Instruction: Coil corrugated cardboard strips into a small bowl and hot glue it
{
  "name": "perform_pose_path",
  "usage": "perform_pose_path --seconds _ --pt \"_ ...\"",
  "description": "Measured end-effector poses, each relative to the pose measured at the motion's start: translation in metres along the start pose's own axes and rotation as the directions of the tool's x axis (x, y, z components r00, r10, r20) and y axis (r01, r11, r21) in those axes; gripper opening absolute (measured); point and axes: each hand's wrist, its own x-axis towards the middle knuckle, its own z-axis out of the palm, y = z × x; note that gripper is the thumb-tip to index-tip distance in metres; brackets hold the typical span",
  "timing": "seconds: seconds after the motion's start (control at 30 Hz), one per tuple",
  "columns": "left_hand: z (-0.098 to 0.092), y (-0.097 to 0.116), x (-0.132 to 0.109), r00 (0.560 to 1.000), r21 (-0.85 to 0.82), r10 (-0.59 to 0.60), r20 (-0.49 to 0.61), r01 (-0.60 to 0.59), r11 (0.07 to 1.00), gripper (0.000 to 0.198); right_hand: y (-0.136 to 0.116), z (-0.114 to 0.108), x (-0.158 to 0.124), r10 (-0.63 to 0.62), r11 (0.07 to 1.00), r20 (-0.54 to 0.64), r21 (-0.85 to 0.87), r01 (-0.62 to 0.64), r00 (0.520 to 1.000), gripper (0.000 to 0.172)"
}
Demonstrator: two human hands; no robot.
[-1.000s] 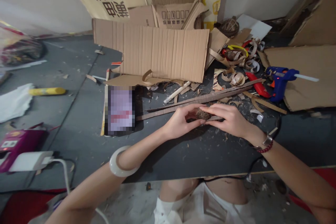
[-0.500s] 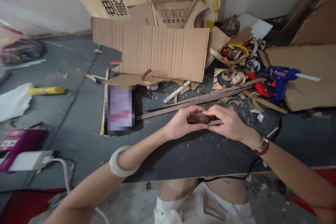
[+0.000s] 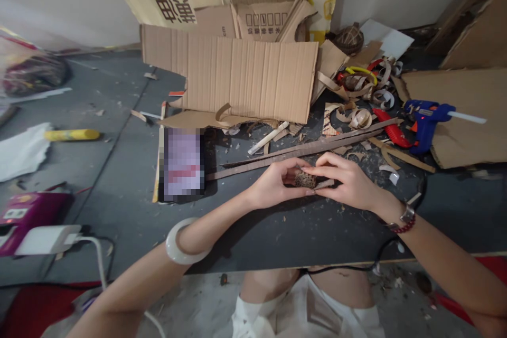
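While the left hand and right hand hold it between curved fingers, slightly right of the frame's centre, a small roundish brown piece shows a rough, hole-pitted face beside a flat strip.

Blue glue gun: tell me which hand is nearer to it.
Right. The right hand is left of the blue glue gun and closer to the person; the left hand is farther left, across the brown piece.
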Motion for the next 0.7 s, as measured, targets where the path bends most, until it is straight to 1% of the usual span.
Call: perform_pose_path --seconds 0.17,0.3,0.4,0.47,0.53,0.57,0.63,0.7 --pt "0.001 0.000 0.000 1.000 -0.055 -0.016 0.021 0.017 0.998 0.047 -0.003 0.003 0.000 -0.004 1.000 -0.061 0.014 0.005 0.998 0.024" --pt "0.001 0.000 -0.001 0.999 -0.036 -0.043 0.028 0.044 0.998 0.046 -0.003 0.008 0.000 -0.013 1.000 -0.050 0.011 0.014 0.999 0.023" --pt "0.001 0.000 0.000 0.998 -0.035 -0.043 0.037 0.045 0.998 0.047 -0.005 0.008 0.000 0.003 1.000 -0.019 0.007 -0.003 1.000 0.026" --pt "0.000 0.000 0.000 0.999 -0.031 -0.026 0.042 0.027 0.999 0.048 -0.007 0.006 0.001 0.032 0.999 0.037 0.007 -0.032 0.999 0.035" --pt "0.000 0.002 0.000 0.999 0.005 -0.010 0.035 0.010 1.000 0.049 -0.008 0.003 0.001 0.053 0.999 0.103 -0.003 -0.053 0.993 0.046" --pt "0.000 0.002 -0.001 1.000 0.032 -0.008 0.028 0.007 0.999 0.049 -0.008 0.001 0.001 0.054 0.999 0.125 -0.008 -0.053 0.991 0.049" --pt "0.000 0.003 -0.001 1.000 0.074 -0.018 0.016 0.017 0.997 0.050 -0.008 -0.001 0.001 0.038 0.999 0.133 -0.005 -0.037 0.990 0.046" --pt "0.001 0.002 -0.001 0.999 0.063 -0.027 0.019 0.026 0.998 0.051 -0.007 -0.002 0.001 0.018 1.000 0.101 0.018 -0.020 0.995 0.039"
